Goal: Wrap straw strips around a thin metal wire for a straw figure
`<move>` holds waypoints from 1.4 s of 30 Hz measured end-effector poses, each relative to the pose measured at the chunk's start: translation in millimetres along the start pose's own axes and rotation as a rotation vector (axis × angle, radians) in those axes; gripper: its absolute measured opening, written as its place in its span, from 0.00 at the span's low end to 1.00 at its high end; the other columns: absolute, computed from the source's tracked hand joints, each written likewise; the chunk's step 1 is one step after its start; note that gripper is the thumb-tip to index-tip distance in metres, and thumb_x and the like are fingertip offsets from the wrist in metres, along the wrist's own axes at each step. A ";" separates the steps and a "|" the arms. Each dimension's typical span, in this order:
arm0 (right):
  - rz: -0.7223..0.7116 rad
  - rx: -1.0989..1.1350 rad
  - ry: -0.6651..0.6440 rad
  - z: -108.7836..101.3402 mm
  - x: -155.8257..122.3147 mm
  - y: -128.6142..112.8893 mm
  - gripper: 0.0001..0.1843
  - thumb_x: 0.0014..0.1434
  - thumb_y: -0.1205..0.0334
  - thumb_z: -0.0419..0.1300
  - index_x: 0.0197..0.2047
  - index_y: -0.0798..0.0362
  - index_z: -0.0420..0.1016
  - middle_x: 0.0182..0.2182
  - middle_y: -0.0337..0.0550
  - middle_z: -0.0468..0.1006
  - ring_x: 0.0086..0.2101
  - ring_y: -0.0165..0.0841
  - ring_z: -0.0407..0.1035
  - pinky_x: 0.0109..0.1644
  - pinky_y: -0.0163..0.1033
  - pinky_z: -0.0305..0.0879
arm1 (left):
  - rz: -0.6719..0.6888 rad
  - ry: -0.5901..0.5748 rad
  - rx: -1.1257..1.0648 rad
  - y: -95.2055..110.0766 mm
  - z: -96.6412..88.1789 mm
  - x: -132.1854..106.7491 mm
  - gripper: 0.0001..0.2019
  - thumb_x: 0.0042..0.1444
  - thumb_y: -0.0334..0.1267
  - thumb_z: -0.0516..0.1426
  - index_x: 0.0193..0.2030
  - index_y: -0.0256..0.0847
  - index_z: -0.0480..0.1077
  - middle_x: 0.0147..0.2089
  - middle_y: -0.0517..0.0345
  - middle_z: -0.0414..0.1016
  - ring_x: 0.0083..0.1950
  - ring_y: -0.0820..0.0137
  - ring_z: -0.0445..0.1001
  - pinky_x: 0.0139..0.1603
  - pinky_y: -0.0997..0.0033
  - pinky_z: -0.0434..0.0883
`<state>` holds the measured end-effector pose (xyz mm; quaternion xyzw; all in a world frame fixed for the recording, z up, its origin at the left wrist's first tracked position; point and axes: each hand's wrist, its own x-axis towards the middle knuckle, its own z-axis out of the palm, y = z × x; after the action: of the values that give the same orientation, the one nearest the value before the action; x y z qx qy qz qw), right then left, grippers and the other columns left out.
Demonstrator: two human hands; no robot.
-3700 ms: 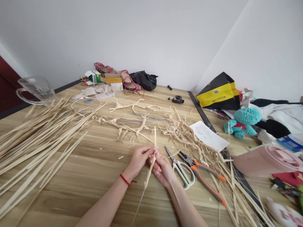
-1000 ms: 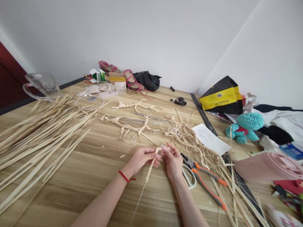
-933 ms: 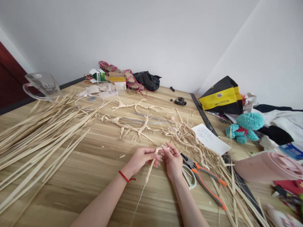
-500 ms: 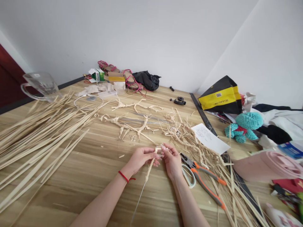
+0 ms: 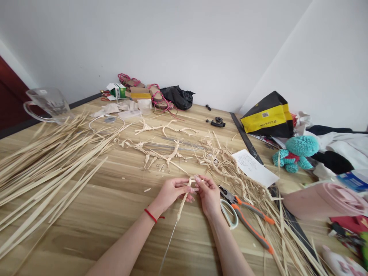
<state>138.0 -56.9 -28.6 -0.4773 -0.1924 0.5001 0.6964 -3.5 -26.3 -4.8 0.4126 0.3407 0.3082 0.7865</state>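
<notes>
Between my two hands is a straw-wrapped wire [image 5: 181, 207], its bare metal end running down toward the front edge of the view. My left hand [image 5: 174, 191] pinches the wrapped part between thumb and fingers. With thumb and fingertips closed, my right hand [image 5: 208, 193] grips a pale straw strip [image 5: 193, 179] at the bent upper end of the wire. Fingers hide part of that bend. Pliers [image 5: 247, 214] with orange and grey handles lie just right of my right hand, beside a white-handled pair of scissors [image 5: 230, 214], partly hidden.
Long straw strips [image 5: 57, 161] spread across the left, near a glass mug [image 5: 50, 105]. Straw-wrapped figures [image 5: 161, 151] lie beyond my hands. Tangled straw [image 5: 230, 168], a written paper [image 5: 254, 166], a turquoise figure [image 5: 299, 151] and a pink roll [image 5: 322, 201] occupy the right.
The fingers of my right hand have shifted very slightly at the upper bend. Otherwise both hands keep the same place and grip.
</notes>
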 end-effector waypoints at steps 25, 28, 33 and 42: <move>-0.020 -0.106 -0.078 -1.3 -1.4 5.0 0.22 0.45 0.53 0.67 0.43 0.53 0.76 0.23 0.38 0.75 0.22 0.29 0.65 0.27 0.35 0.64 | 0.001 0.023 0.019 2.4 2.2 -1.8 0.19 0.45 0.33 0.63 0.46 0.32 0.68 0.34 0.49 0.79 0.26 0.68 0.76 0.34 0.63 0.75; -0.063 -0.140 -0.039 0.0 -1.6 6.1 0.20 0.45 0.54 0.67 0.41 0.54 0.76 0.23 0.38 0.75 0.20 0.28 0.63 0.24 0.33 0.62 | -0.005 -0.015 0.023 1.6 1.7 -2.0 0.21 0.45 0.35 0.64 0.47 0.33 0.68 0.33 0.50 0.79 0.26 0.68 0.76 0.34 0.62 0.75; -0.095 -0.232 -0.019 3.3 -4.0 4.3 0.17 0.45 0.54 0.66 0.38 0.55 0.76 0.21 0.38 0.74 0.20 0.28 0.63 0.22 0.32 0.60 | 0.016 -0.030 0.039 -0.4 1.1 -2.3 0.21 0.44 0.36 0.64 0.45 0.33 0.68 0.31 0.51 0.79 0.26 0.68 0.76 0.33 0.63 0.75; -0.214 -0.539 -0.048 6.4 -11.1 0.2 0.21 0.53 0.45 0.57 0.36 0.56 0.78 0.23 0.41 0.74 0.23 0.31 0.65 0.26 0.34 0.62 | 0.054 0.019 0.033 -5.8 -1.1 1.9 0.18 0.43 0.38 0.65 0.40 0.34 0.69 0.35 0.52 0.78 0.27 0.67 0.77 0.31 0.65 0.75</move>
<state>128.3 -63.7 -23.4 -0.6103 -0.3839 0.3657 0.5886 -2.1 -27.1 -10.8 0.4317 0.3419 0.3275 0.7678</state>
